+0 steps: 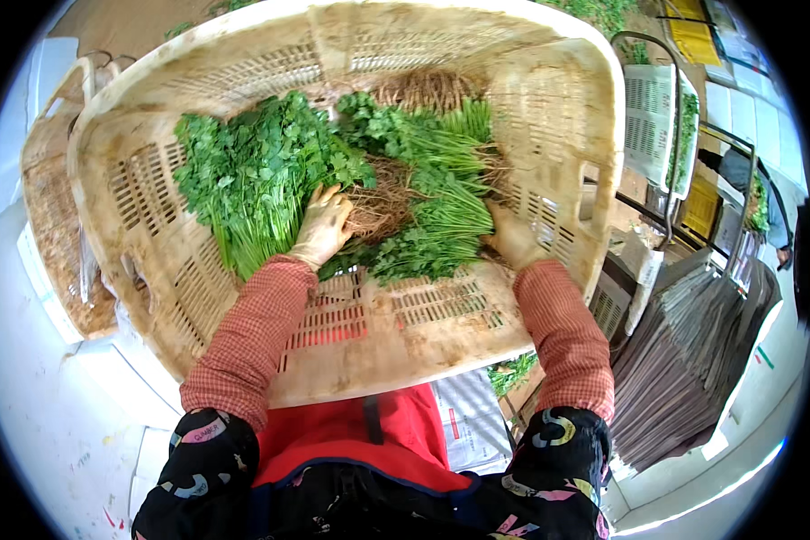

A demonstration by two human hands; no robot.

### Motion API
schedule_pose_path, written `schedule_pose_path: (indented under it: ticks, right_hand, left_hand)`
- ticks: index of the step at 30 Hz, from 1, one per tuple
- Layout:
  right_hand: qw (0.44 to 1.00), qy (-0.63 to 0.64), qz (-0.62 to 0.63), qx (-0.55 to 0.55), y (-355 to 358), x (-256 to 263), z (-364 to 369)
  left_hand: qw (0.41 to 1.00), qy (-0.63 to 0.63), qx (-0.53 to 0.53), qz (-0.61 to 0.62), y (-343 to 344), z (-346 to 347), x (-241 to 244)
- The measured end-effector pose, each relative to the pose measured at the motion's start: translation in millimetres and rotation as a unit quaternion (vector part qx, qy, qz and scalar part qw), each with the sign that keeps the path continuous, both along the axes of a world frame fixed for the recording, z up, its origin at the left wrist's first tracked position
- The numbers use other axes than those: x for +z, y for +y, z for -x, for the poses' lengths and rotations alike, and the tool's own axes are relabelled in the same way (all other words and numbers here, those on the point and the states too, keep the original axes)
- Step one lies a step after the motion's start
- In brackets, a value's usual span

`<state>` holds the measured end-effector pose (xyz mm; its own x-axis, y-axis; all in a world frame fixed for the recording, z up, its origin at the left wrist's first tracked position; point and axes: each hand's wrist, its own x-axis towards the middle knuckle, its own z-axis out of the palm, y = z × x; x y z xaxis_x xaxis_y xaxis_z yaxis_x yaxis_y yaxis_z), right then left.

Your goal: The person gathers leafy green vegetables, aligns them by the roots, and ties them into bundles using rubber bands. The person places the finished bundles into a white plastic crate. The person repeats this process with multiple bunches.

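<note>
Bunches of coriander with bare roots lie in a large, dirt-stained, off-white plastic crate before me. My left hand, in a pale stained glove, rests on the crate's middle, between the stems of the left coriander bunch and a tangle of brown roots. Its fingertips touch the roots and leaves. My right hand, also gloved and slightly blurred, is at the root end of the lower right coriander bunch, close to the crate's right wall. Its fingers are mostly hidden, so its grip is unclear.
Another stained crate stands at the left. At the right are a stack of dark flat sheets, a metal-framed cart and a white crate with greens. A person's arm shows at the far right.
</note>
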<state>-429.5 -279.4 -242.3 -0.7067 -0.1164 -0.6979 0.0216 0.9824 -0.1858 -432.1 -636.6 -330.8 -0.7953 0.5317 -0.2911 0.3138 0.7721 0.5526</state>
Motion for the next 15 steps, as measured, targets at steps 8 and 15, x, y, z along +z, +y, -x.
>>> schedule_pose_path:
  ticks: [8, 15]
  right_hand:
    - [0.997, -0.063, -0.029, 0.014, -5, -4, 1]
    - [0.993, -0.083, -0.078, 0.021, -15, 1, 5]
  left_hand:
    - [0.996, -0.020, -0.065, 0.052, 84, 31, 45]
    - [0.993, 0.027, -0.114, 0.002, 205, 95, 23]
